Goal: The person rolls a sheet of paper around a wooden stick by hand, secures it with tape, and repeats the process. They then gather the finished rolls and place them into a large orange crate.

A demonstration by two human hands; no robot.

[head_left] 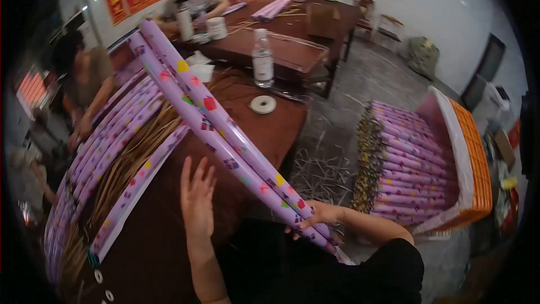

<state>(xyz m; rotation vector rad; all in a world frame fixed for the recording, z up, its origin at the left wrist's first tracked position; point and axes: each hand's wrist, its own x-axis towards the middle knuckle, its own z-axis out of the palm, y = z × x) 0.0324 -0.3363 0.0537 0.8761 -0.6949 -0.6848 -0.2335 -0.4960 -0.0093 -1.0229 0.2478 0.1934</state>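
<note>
Two long, glossy purple tubes (225,141) printed with colourful shapes slant across the middle, side by side. My right hand (319,215) is wrapped around them near their lower ends, while their upper ends point to the far left above the table. My left hand (198,198) is raised below the tubes with its fingers spread, holding nothing. To its left, a single purple strip or tube (138,188) with a pale edge lies on the brown table (259,152). Beyond it are a bundle of thin brown strips (132,149) and a stack of similar purple tubes (93,160).
A bottle (262,59) and a white tape roll (262,104) stand near the table's far edge. On the right, an orange crate (472,157) is full of purple tubes. Cut strips (323,177) litter the floor. One person (87,79) works at left, another (197,3) behind.
</note>
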